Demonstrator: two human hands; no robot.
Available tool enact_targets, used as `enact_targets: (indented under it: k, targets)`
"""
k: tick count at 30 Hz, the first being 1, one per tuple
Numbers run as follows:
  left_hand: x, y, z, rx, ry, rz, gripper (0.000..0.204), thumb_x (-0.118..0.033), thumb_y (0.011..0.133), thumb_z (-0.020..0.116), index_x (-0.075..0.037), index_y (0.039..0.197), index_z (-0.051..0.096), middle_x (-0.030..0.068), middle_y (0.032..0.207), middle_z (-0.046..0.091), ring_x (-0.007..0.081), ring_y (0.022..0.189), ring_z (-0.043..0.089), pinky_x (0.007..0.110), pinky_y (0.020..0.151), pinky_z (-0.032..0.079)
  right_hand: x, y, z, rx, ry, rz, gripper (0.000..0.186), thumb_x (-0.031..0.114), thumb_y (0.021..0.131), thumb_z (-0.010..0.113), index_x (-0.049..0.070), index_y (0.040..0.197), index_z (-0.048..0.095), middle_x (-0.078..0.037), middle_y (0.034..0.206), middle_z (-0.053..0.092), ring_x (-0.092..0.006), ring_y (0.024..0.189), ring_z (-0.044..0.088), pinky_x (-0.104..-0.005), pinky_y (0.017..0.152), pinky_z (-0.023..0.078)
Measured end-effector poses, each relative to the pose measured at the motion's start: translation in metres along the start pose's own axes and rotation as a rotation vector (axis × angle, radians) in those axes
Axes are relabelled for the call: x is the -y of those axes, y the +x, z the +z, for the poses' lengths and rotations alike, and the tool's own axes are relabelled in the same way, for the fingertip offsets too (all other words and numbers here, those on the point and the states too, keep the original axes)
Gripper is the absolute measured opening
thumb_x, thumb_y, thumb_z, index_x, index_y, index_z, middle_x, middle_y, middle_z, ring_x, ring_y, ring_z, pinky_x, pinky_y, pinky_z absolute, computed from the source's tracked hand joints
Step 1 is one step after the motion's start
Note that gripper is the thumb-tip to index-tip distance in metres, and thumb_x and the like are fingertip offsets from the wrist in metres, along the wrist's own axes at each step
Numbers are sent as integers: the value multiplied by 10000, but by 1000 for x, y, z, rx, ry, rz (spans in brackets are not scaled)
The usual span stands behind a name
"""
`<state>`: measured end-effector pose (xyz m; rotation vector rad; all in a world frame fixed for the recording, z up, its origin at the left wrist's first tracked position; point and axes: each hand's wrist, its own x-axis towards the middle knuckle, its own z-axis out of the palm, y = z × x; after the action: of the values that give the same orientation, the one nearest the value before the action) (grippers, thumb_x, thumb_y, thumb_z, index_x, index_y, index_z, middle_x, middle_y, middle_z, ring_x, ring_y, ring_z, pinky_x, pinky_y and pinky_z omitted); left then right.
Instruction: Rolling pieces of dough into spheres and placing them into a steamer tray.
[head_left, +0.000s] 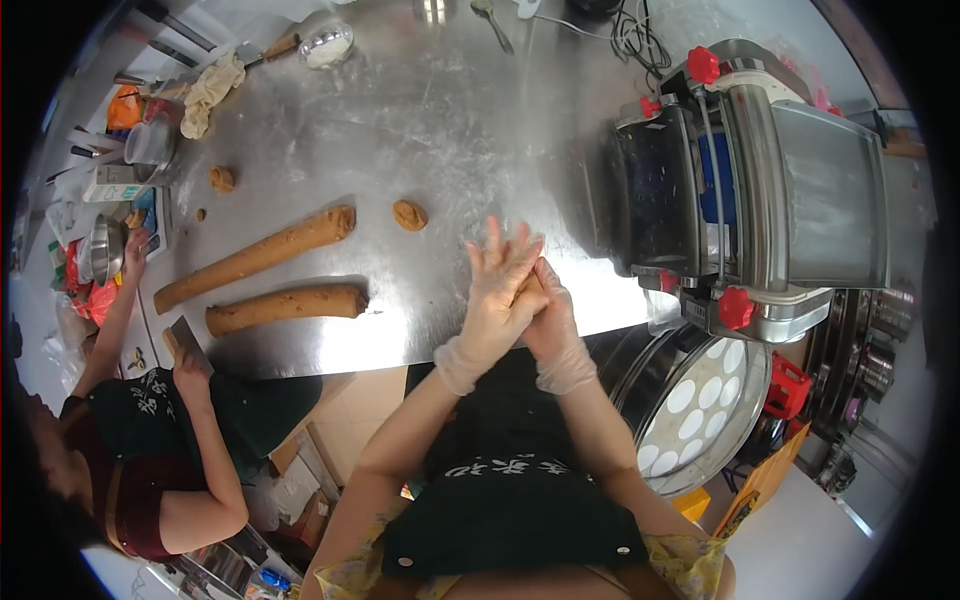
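Note:
My left hand (492,293) and my right hand (552,318), both in clear plastic gloves, are pressed together over the near edge of a steel table. The fingers of my left hand are stretched out and spread. My right hand curls beneath it, and a bit of brown dough (533,287) shows between the palms, mostly hidden. A small dough lump (409,214) lies on the steel ahead and to the left of my hands. Two long brown dough logs, a farther one (265,255) and a nearer one (290,309), rest farther left.
On the left a co-worker's hand (190,375) holds a dough scraper (190,343); the other reaches toward a metal bowl (104,248). A roller machine (750,185) stands at the right, above a round tray (690,405) with white paper discs. A small bowl (327,46) of white powder sits far back.

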<state>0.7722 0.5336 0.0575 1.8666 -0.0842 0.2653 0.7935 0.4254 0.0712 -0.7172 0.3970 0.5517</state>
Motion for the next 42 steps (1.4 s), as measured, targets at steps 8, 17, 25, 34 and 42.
enact_targets:
  k: [8, 17, 25, 34, 42]
  targets:
    - [6, -5, 11, -42, -693, -399, 646, -60, 865, 660, -72, 1479, 459, 259, 1450, 492, 317, 1448, 320, 475, 1202, 171, -20, 3, 7, 99, 111, 76, 700, 555, 1045, 328, 6, 1478, 338, -162, 1446, 453, -282, 1361, 434, -420, 1157, 355]
    - [-27, 25, -23, 360, -238, -445, 659, -33, 836, 689, -43, 1459, 472, 182, 1303, 645, 282, 1273, 578, 386, 1140, 366, 20, 12, -7, 122, -38, 354, 662, 516, 1058, 338, -33, 1425, 381, -190, 1407, 489, -291, 1323, 478, -428, 1143, 378]
    - [-4, 2, 3, -43, -41, -6, 607, -66, 894, 654, -95, 1473, 475, 205, 1449, 524, 302, 1456, 358, 439, 1231, 120, -3, 7, 10, 11, -24, -23, 606, 430, 1073, 362, 17, 1512, 300, -170, 1494, 414, -297, 1384, 414, -434, 1167, 340]
    - [-9, 8, -16, 128, -804, -503, 751, -217, 817, 749, -122, 1498, 446, 233, 1577, 320, 418, 1524, 67, 592, 1195, 48, -16, 1, 31, 3, 116, -75, 741, 615, 1006, 354, 37, 1469, 369, -160, 1418, 490, -277, 1310, 498, -405, 1104, 418]
    - [2, 17, -35, 166, -75, 167, 697, -153, 832, 732, -131, 1479, 477, 230, 1563, 344, 364, 1478, 299, 449, 1220, 113, -4, 12, 2, 11, 88, 383, 533, 386, 1099, 273, 10, 1465, 363, -154, 1431, 485, -270, 1308, 500, -411, 1111, 413]
